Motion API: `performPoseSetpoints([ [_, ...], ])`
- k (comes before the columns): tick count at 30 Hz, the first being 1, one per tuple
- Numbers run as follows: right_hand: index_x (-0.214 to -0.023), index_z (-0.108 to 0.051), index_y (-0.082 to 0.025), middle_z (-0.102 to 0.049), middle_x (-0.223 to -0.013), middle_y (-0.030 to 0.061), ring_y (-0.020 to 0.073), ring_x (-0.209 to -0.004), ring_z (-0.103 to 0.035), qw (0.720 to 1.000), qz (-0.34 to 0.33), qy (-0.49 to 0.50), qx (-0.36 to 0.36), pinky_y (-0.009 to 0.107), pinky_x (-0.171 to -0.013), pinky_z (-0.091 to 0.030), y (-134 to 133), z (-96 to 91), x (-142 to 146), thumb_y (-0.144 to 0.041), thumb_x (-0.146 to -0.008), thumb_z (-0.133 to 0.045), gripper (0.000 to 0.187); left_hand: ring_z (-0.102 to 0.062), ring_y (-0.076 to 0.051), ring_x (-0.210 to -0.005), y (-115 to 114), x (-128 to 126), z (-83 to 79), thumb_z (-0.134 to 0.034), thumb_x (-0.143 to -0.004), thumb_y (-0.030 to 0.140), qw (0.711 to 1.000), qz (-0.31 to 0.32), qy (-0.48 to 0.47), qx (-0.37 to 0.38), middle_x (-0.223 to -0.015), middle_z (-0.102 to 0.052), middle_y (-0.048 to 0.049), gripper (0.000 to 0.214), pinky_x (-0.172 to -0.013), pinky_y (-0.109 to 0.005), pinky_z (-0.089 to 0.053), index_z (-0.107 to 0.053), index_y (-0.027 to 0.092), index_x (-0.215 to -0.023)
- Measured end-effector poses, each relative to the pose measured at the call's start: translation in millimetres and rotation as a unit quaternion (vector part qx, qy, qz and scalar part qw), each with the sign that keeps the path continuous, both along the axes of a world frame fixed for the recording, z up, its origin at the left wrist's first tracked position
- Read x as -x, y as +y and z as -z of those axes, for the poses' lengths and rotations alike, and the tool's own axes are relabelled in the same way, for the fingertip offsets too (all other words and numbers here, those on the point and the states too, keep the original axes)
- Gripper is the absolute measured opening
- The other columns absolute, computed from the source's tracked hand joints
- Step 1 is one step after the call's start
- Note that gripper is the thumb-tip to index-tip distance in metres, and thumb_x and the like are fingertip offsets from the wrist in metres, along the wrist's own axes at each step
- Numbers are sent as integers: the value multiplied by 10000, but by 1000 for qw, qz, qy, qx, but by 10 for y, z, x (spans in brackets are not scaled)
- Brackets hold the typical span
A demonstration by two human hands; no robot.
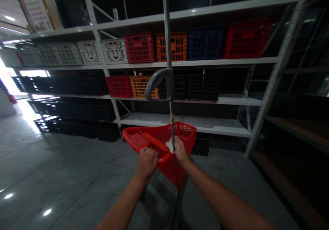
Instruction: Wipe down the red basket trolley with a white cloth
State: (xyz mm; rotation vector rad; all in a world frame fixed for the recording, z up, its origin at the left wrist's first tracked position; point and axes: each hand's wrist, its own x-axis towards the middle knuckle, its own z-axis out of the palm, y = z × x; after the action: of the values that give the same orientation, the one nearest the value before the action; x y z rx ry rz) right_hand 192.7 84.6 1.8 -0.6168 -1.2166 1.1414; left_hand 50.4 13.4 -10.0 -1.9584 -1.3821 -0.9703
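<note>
I hold a red plastic shopping basket (164, 144) up in front of me, tilted. My left hand (147, 161) is closed on the basket's near rim by its red handle bar. My right hand (180, 152) is closed around a thin metal pole (167, 52) that rises from the basket, with a bit of white material at the grip. A grey curved handle (157, 82) sticks out from the pole partway up.
Grey metal shelving (185, 64) stands ahead with red (246, 38), orange (177, 47), blue (205, 43) and white crates (114, 51) on top and black crates (77, 84) below and to the left. A grey concrete floor (64, 175) lies in front. More shelving stands at right.
</note>
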Motion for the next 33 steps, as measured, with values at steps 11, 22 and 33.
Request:
performPoseSetpoints([
  [11, -1111, -477, -144, -628, -847, 76, 163, -731, -603, 957, 156, -76, -233, 270, -649, -480, 160, -1528, 171, -536, -838, -391, 486, -515, -158, -716, 110, 72, 29, -325, -847, 215, 997, 47, -57, 1, -666, -555, -22, 275, -796, -363, -420, -541, 187, -681],
  [22, -1393, -216, -196, -221, -1428, 124, 251, -1300, -258, 882, 256, -216, -332, 455, -1025, -300, -147, -12, 44, -227, -917, -279, 481, -481, -142, -678, 139, 91, 36, -307, -859, 216, 996, 54, -59, 30, -621, -503, -7, 297, -798, -352, -406, -505, 184, -640],
  [33, -1251, -479, -251, -465, -1314, -10, 229, -1323, -197, 751, 266, -328, -507, 507, -1041, -257, 99, -1216, -161, -81, -858, -370, 442, -489, -142, -659, 108, 59, -2, -326, -846, 201, 997, 55, -57, 15, -619, -523, -9, 281, -755, -347, -409, -522, 185, -645],
])
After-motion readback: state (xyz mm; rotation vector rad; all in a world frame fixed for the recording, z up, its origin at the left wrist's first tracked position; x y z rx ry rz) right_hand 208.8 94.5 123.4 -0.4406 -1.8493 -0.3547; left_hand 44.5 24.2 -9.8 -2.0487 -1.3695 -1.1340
